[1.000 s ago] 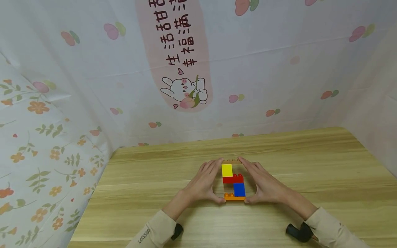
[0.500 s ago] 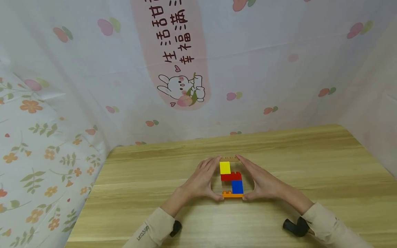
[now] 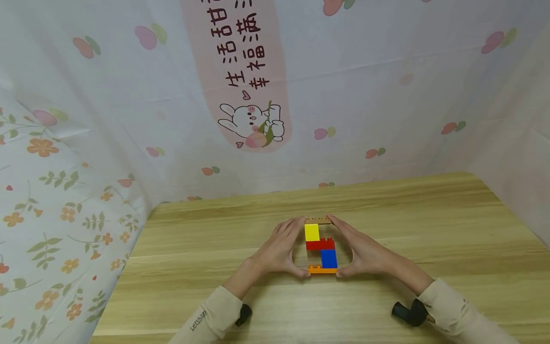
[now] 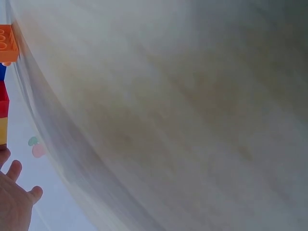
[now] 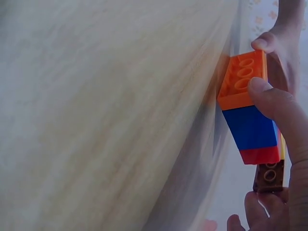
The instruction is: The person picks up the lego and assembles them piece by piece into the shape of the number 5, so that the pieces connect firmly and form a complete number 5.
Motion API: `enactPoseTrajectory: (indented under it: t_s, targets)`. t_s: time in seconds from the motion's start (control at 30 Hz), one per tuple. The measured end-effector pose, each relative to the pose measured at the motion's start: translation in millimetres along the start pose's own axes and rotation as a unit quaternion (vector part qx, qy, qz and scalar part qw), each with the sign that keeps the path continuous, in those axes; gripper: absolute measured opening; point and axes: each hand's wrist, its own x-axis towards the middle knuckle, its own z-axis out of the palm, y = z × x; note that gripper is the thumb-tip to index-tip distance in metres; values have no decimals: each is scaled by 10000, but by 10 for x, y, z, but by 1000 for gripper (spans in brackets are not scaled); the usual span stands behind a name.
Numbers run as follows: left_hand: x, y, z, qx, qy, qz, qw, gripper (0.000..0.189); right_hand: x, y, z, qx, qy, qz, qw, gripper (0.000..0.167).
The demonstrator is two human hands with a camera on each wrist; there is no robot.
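Observation:
A joined stack of toy building bricks lies between my two hands in the head view. From near to far it has an orange brick, a blue brick, a red brick, a yellow brick and a brown brick. My left hand spans its left side, thumb at the orange end, fingertips at the brown end. Mirroring it on the right, my right hand grips the same two ends. The right wrist view shows a thumb pressing the orange brick's hollow underside.
The wood-grained table extends around the hands. Behind it hangs a printed white cloth, with a floral cloth at the left. Black wrist devices sit below the sleeves.
The head view shifted slightly between the first two frames, then stayed nearly still. Both hands keep the same hold on the brick stack.

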Motion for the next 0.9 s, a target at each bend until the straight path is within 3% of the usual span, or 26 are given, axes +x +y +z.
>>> enactPoseTrajectory:
  t_s: [0.9]
  targets:
    - [43, -92, 33, -384, -149, -46, 9991, 128, 30, 79, -14, 140, -129, 64, 9998, 120]
